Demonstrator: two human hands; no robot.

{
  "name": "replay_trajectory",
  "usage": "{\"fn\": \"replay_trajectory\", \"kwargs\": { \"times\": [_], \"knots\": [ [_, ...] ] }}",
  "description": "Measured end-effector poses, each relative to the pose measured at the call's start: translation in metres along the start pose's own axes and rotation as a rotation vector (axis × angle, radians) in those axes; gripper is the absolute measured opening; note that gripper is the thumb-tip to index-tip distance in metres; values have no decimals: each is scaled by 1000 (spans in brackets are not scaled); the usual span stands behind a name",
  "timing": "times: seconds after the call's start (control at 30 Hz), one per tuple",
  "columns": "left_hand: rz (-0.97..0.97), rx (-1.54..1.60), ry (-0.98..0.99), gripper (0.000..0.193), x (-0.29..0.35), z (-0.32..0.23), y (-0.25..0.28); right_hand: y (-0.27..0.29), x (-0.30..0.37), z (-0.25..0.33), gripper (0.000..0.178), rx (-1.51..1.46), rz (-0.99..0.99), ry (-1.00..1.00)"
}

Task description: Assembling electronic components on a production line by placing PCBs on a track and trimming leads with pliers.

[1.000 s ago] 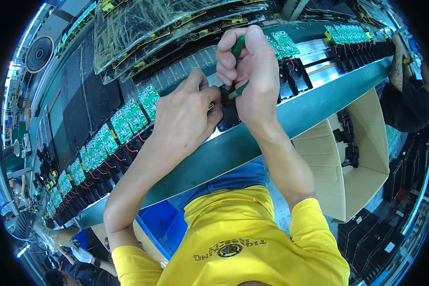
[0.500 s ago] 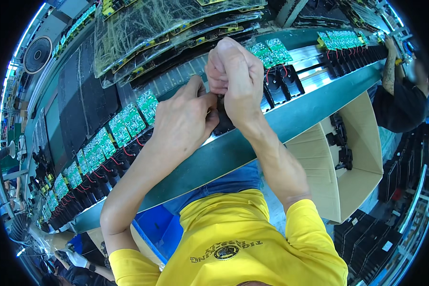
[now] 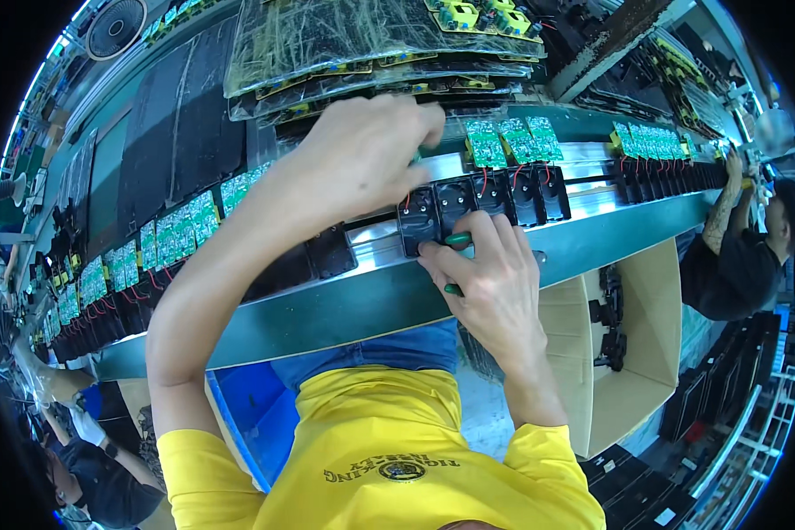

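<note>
My left hand (image 3: 362, 159), slightly blurred, is bent over the far side of a row of black plastic cases (image 3: 455, 196). A green sliver that looks like a circuit board (image 3: 418, 159) shows between its thumb and fingers; the rest is hidden. Below it, a red wire (image 3: 406, 200) runs to the leftmost case (image 3: 418, 223). My right hand (image 3: 495, 283) is closed around a green-handled tool (image 3: 458, 239), apparently pliers, whose head is mostly covered. Its fingertips touch that case's near edge. Populated green circuit boards (image 3: 512, 141) stand behind the cases.
More wired cases and boards (image 3: 181, 238) line the metal rail to the left. Plastic-covered stacked trays (image 3: 380, 35) rise behind my hands. A cardboard box (image 3: 632, 344) with black parts stands at right, a blue bin (image 3: 256, 415) below. A co-worker (image 3: 746, 238) works at far right.
My hands, previously close together over a case, have separated. The left has moved up over the row; the right has come down to the case's near edge, its green-handled tool now visible. The view has shifted.
</note>
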State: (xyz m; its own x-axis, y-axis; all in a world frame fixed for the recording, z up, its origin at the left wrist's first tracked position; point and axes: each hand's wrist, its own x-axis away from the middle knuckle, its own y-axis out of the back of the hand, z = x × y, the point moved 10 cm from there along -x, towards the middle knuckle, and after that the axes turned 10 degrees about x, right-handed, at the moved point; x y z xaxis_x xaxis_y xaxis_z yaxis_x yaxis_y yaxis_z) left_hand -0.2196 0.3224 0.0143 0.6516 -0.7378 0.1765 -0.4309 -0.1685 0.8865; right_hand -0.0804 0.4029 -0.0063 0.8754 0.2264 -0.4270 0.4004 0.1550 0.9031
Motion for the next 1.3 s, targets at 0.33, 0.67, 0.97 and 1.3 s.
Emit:
{"fn": "replay_trajectory", "kwargs": {
  "times": [0.33,0.67,0.97,1.3],
  "knots": [
    [-477,-184,-378,30,61,-11,-25,24,3,-17,29,-117,-143,-121],
    [-641,-174,-378,26,44,-28,36,42,14,-56,35,-271,-246,-282],
    [-794,-253,-163,25,-88,-4,108,53,25,-67,36,-306,-239,-306],
    [-415,422,-253,81,-1,-52,62,78,-9,-83,46,-372,-497,-347]
  ]
}}
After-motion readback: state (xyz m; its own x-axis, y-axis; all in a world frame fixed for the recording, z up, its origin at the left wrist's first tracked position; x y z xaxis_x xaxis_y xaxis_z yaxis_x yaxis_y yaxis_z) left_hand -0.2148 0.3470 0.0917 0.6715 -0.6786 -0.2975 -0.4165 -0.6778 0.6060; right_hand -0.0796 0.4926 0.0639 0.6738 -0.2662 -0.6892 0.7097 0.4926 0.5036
